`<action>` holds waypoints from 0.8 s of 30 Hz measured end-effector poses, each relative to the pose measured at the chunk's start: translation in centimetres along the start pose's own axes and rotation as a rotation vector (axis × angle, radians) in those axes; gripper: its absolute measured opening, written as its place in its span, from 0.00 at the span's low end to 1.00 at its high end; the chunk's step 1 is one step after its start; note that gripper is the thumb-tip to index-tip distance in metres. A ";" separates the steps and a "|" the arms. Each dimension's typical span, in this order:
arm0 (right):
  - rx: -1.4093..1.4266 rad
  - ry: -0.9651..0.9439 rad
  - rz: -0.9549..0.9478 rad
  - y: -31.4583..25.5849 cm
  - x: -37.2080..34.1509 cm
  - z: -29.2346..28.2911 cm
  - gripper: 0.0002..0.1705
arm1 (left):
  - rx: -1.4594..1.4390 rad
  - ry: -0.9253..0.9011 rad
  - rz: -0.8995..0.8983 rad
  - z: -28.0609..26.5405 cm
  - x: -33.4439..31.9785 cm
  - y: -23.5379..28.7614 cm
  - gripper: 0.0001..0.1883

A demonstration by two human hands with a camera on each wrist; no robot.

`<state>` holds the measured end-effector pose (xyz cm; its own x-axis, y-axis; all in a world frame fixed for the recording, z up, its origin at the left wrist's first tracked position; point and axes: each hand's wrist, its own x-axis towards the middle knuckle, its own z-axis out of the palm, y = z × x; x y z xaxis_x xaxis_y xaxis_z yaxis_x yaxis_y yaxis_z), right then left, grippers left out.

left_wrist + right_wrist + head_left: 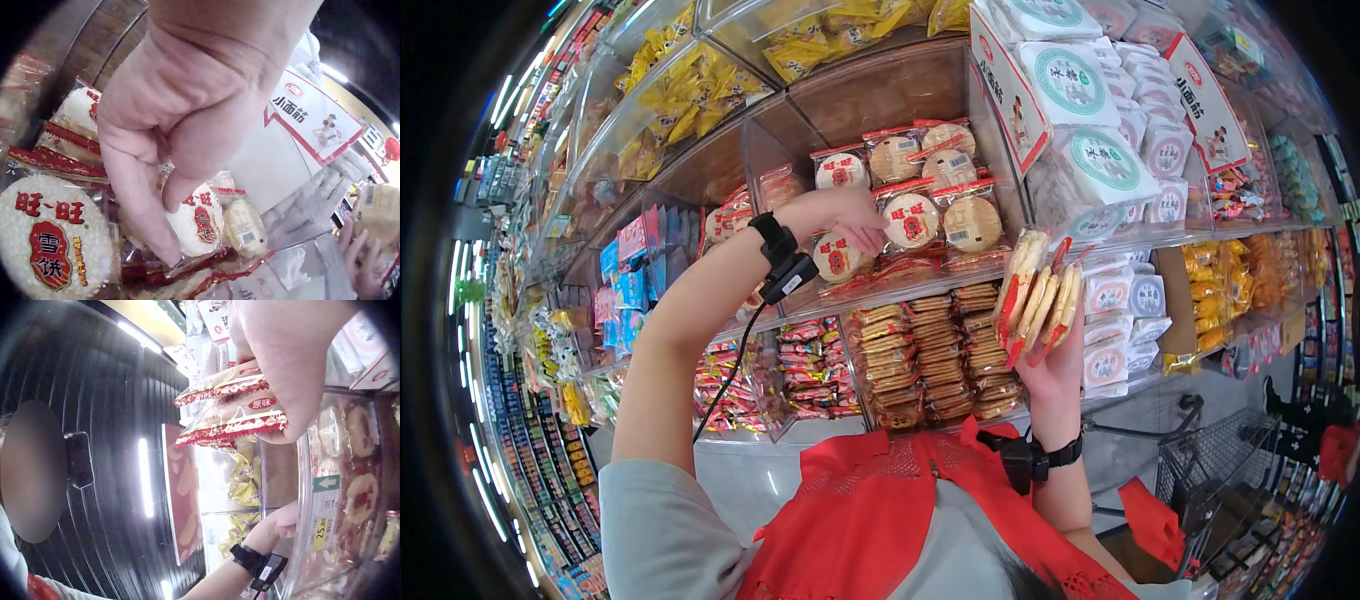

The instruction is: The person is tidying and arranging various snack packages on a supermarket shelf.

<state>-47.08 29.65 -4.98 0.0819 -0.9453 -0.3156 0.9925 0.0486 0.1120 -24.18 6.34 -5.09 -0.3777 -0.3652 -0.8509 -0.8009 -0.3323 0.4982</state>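
Observation:
My left hand (852,212) reaches into a clear bin of round rice cracker packs (912,220), its fingers pointing down among them. In the left wrist view, the thumb and fingers (140,209) are over a white-topped cracker pack (199,219), fingertips right at its red-edged wrapper. A larger-looking pack (55,234) lies beside them. To the right, in front of the shelf, my right hand (1055,368) grips several rice cracker packs (1037,300) standing on edge side by side. Their red sealed edges (231,428) show in the right wrist view.
White packets (1090,150) with sign cards fill the bin to the right. Below are stacked crackers (935,350) and small red packets (815,370). Yellow packets (690,100) lie upper left. A clear divider (1000,140) borders the bin. A shopping cart (1215,460) stands at right.

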 end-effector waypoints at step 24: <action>-0.002 0.237 -0.088 -1.4 0.4 -0.5 0.33 | 1.485 0.160 0.612 6.0 2.1 1.6 0.06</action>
<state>-48.38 29.34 -5.74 0.0136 -0.8438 -0.5365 0.9970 -0.0298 0.0721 -29.11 10.26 -7.11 -0.8198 -0.2341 -0.5225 -0.3118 0.9480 0.0644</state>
